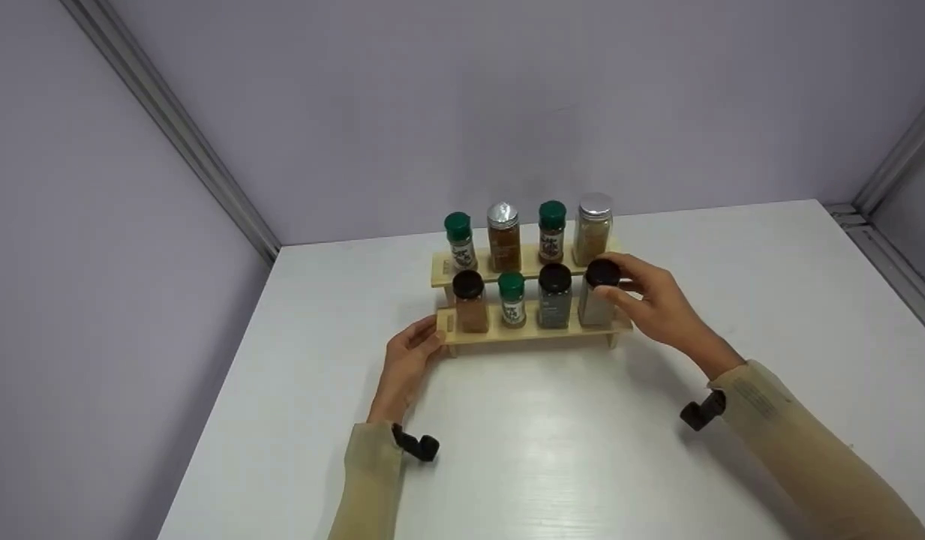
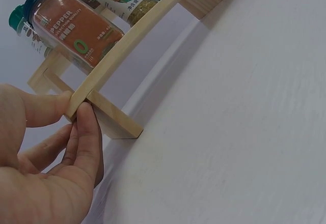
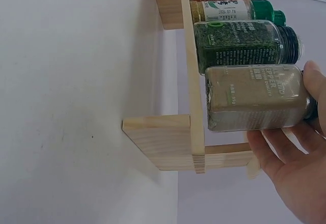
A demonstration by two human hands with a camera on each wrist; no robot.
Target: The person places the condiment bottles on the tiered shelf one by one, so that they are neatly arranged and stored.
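A two-tier wooden spice rack (image 1: 537,335) stands on the white table, with spice jars on both steps. My left hand (image 1: 409,364) pinches the left end of its lower step, thumb on top and fingers beneath, as the left wrist view shows. My right hand (image 1: 657,307) grips a black-capped pepper jar (image 3: 254,99) by its cap and upper body, at the right end of the lower step. That jar is upright, holds greyish-tan powder, and its base is right at the step. Beside it stands a black-capped jar of green flakes (image 3: 239,45).
Farther left on the lower step are a green-capped jar (image 1: 512,304) and a black-capped jar of orange-red powder (image 2: 76,28). The upper step bears green-capped jars (image 1: 460,244) and silver-capped jars (image 1: 505,240). A pale wall (image 1: 507,112) rises close behind the rack.
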